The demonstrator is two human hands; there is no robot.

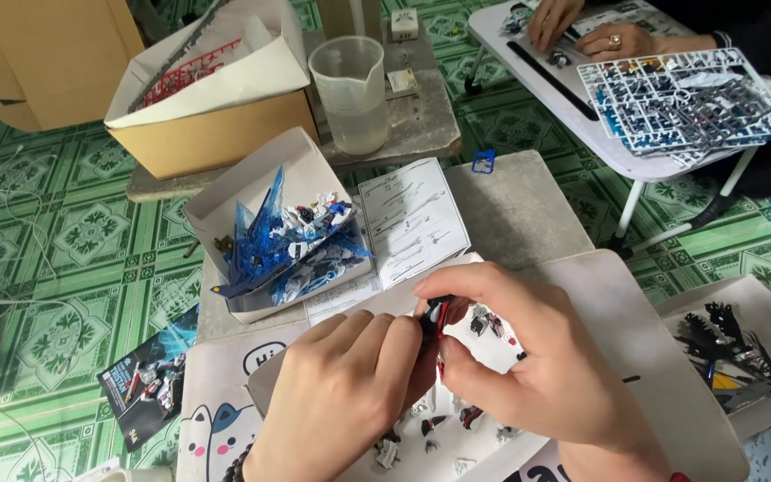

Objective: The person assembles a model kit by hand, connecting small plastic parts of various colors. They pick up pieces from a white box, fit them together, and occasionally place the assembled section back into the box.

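Both hands meet at near centre: the left hand [341, 393] and right hand [528, 357] pinch one small black-and-red plastic model part [436, 314] between their fingertips, just above the white paper sheet [493, 344] strewn with tiny loose pieces. Far left of them sits an open white cardboard box [225, 201] of translucent blue parts, with a folded instruction leaflet [412, 219] beside it. A slip of the pinch could likely drop the part among the scattered pieces; too hard a squeeze might snap it.
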